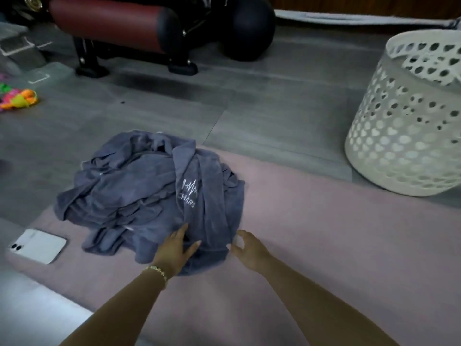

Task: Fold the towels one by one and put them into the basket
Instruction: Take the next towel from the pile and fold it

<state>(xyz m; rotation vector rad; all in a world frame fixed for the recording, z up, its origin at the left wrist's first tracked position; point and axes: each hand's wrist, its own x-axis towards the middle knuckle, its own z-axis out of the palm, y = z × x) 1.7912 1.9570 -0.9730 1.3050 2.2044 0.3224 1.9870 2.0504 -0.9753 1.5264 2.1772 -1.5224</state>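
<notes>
Heap of blue-grey towels [139,193], unfolded and crumpled, lies at the far left part of a pink mat [324,233], with the heap's far side spilling onto the grey floor [249,108]. The top towel [199,171] runs as a rumpled band toward the person and has a white zigzag logo with lettering facing up.

The left hand [174,248] rests on the near edge of the heap, fingers straight and spread, thumb out to the right. Its grip is released, flat on the cloth. A gold bracelet [157,270] is on that wrist. The right hand [245,248] is at the near right corner of the heap with fingers curled. Fingertips are touching or just beside the cloth edge, but blur means I cannot tell if the grip has towel in it.

The white basket [404,136], perforated with round holes, stands upright at the right, at the mat's far edge and well apart from the heap. Only its inner wall shows.

A white phone [37,245] lies camera side up on the mat, just left of the heap. On the floor behind are a dark red padded bench [112,23] on black legs and a black ball [247,28] beside it. A bright orange-pink-green toy [20,98] sits at the left edge.
</notes>
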